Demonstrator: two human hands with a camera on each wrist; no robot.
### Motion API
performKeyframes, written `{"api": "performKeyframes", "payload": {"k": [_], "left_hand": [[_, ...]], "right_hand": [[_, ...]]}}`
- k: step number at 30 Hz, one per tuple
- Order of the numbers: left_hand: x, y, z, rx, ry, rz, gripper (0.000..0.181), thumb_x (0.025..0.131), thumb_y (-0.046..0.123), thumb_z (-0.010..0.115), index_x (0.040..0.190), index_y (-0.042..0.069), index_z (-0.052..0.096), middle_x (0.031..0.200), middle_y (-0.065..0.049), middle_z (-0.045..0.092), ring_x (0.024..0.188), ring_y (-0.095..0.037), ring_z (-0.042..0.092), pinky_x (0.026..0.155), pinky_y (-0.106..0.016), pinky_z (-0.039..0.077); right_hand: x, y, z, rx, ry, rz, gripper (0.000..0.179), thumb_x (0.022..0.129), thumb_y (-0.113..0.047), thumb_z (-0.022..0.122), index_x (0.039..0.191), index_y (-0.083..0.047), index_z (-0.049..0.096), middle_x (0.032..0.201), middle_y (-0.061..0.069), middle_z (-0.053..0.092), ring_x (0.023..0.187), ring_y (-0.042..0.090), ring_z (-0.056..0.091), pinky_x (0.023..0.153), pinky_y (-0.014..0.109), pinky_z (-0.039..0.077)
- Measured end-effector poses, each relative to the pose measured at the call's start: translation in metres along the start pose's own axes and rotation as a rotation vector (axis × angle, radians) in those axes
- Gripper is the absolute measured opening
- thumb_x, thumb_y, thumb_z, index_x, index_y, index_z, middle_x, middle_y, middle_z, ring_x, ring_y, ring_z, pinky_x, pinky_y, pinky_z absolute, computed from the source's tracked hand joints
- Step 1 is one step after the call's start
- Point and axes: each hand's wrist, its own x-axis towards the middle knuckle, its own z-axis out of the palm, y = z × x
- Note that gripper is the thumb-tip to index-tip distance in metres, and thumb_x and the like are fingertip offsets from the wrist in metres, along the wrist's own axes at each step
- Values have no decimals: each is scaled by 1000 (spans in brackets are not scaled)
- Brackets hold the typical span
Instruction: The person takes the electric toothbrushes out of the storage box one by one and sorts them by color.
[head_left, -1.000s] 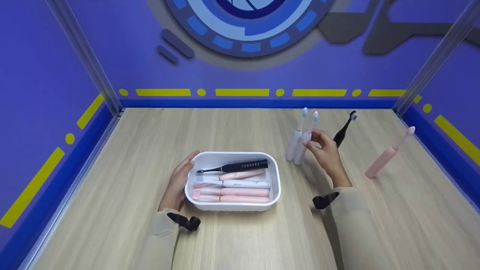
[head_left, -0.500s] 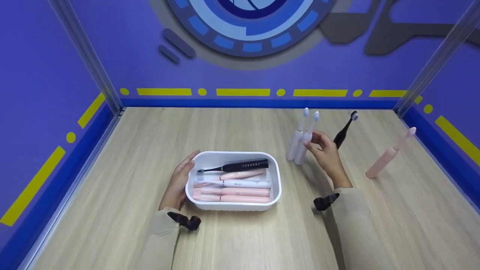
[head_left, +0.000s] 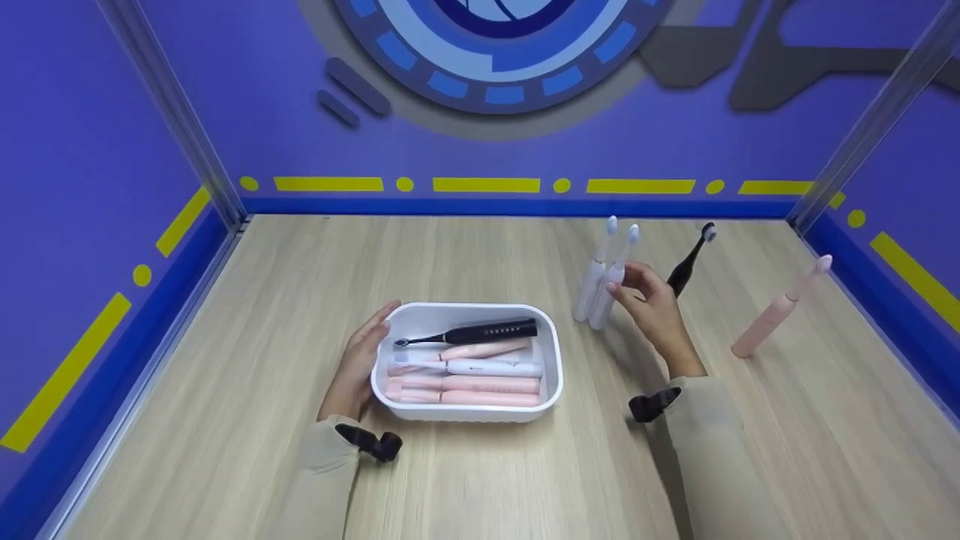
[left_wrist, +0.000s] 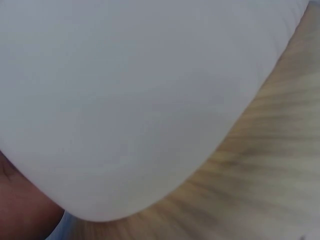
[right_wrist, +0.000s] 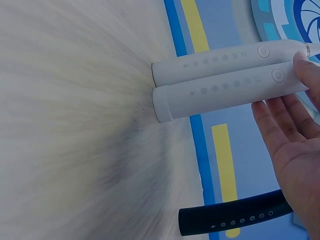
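Note:
My right hand [head_left: 654,311] pinches the upper handle of a white electric toothbrush [right_wrist: 225,93] between thumb and fingers. That toothbrush stands upright on the table, close beside a second white electric toothbrush [head_left: 590,291]. Behind the hand stands a black electric toothbrush [head_left: 682,274], its lower part hidden in the head view. My left hand [head_left: 354,367] holds the left end of a white plastic bin [head_left: 553,375], thumb at the rim. Inside lie a black toothbrush [head_left: 491,330], a white one [head_left: 491,367] and several pink toothbrushes [head_left: 491,398]. The bin's wall fills most of the left wrist view.
A pink electric toothbrush [head_left: 765,325] stands upright to the right of my right hand. Blue panels [head_left: 480,161] close off the wooden table [head_left: 480,480] at the back and both sides. Bare wood lies in front of the bin.

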Motion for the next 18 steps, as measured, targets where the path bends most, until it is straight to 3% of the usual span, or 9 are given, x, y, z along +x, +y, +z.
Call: {"api": "performKeyframes", "payload": {"k": [10,18], "left_hand": [[0,-2,0,8,4,13,46,102,10,32,147,8,39,151,-15,38,136,-25,39,116,-40,30],[-1,-2,1,10,14,13,46,101,10,33,146,8,39,152,-15,38,137,-26,37,117,-40,28]], "right_hand": [[-6,-9,-1,15,-3,0,46,91,-5,63,132,9,47,125,20,56,104,4,56,85,10,46],[-2,4,-4,-7,2,-11,51,92,-11,63,137,4,44,130,20,54,107,5,54,86,9,45]]}}
